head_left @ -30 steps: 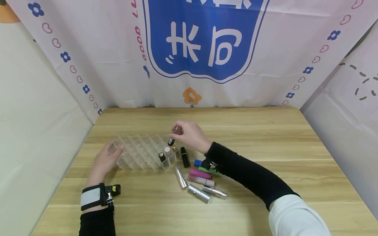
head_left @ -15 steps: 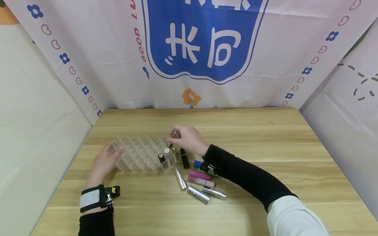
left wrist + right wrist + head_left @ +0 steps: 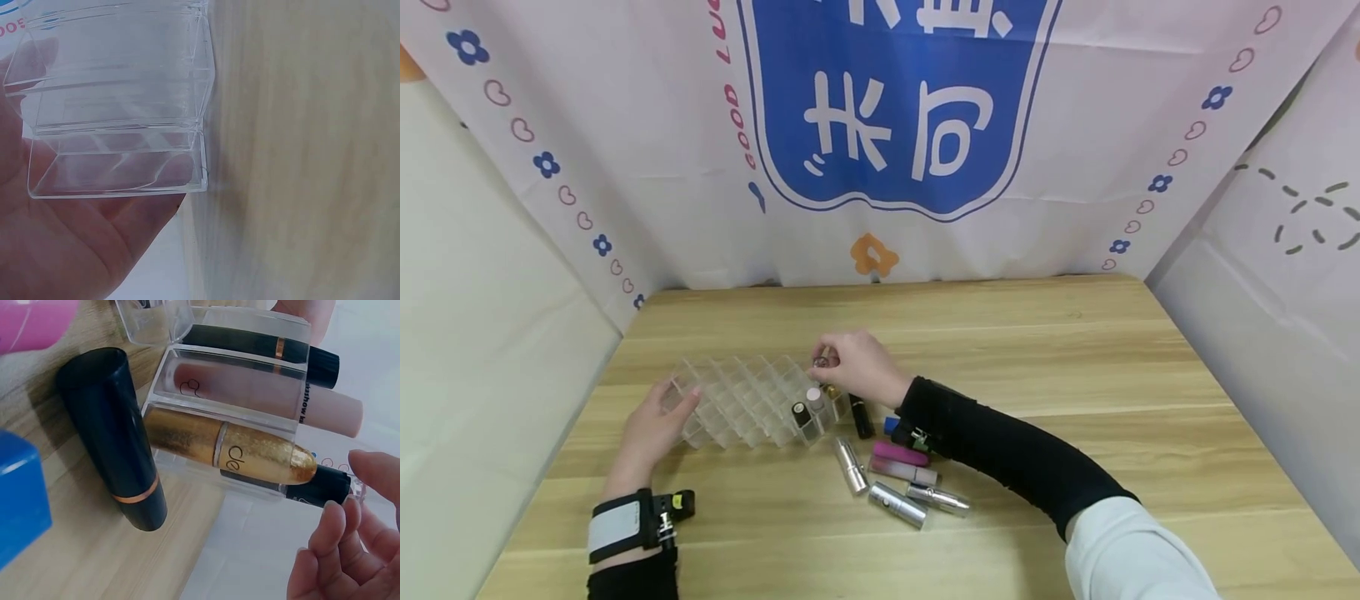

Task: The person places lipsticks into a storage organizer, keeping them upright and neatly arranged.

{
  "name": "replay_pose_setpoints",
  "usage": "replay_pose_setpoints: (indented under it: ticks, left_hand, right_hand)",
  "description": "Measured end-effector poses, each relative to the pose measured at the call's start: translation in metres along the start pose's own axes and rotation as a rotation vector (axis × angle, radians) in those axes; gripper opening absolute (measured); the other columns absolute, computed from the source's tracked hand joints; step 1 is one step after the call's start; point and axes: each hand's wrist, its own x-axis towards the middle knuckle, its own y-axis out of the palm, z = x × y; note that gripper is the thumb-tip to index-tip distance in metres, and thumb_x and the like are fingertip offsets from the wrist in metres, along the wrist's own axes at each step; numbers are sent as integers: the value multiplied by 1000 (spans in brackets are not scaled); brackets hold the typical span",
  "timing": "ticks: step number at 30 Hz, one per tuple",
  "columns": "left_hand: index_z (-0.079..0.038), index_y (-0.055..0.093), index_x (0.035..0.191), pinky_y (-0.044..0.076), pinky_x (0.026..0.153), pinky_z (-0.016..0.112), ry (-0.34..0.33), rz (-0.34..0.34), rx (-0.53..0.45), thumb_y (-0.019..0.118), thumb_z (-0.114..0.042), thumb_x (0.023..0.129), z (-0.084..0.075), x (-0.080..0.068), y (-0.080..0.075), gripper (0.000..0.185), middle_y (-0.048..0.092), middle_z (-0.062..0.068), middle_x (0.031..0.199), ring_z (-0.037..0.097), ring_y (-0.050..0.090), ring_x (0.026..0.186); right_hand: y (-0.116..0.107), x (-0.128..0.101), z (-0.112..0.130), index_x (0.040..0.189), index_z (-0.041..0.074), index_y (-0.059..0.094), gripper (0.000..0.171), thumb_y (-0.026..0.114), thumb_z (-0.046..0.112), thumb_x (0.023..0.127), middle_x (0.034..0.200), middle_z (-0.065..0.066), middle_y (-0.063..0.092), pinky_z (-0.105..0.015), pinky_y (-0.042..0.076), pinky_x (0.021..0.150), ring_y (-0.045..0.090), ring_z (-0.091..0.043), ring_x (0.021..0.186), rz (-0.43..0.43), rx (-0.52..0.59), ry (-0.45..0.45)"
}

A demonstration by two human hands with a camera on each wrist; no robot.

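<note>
My left hand (image 3: 651, 429) holds the left end of a clear divided lipstick organizer (image 3: 737, 400), thumb on its near side. In the left wrist view its clear wall (image 3: 119, 81) lies against the fingers. At the back right corner my right hand (image 3: 861, 365) pinches a black lipstick tube (image 3: 322, 486) by its clear end; the tube's lower part is inside a cell. Neighbouring cells hold a gold lipstick (image 3: 256, 450), a pale pink lip gloss tube (image 3: 334, 409) and a black tube with a copper band (image 3: 250, 347).
Beside the organizer's right end lies another black lipstick (image 3: 861, 417). Nearer me are silver tubes (image 3: 898, 505), a magenta tube (image 3: 900, 453) and a pink gloss tube (image 3: 904, 472). A blue item (image 3: 891, 425) is partly hidden by the right sleeve. A printed cloth (image 3: 700, 225) hangs behind the table.
My right hand has lowered the black lipstick tube into the back right cell. The left hand keeps its place on the organizer. The head view has shifted slightly.
</note>
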Motion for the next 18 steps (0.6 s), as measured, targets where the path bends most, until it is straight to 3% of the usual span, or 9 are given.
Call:
replay_pose_setpoints:
  ticks: [18]
  left_hand:
    - [-1, 5, 157, 23, 107, 76, -5, -4, -7, 33, -67, 97, -1, -1, 1, 92, 11, 36, 158, 61, 16, 141]
  right_hand:
    - [3, -1, 0, 104, 18, 73, 24, 71, 37, 90, 72, 10, 66, -16, 44, 53, 55, -2, 57, 39, -59, 33]
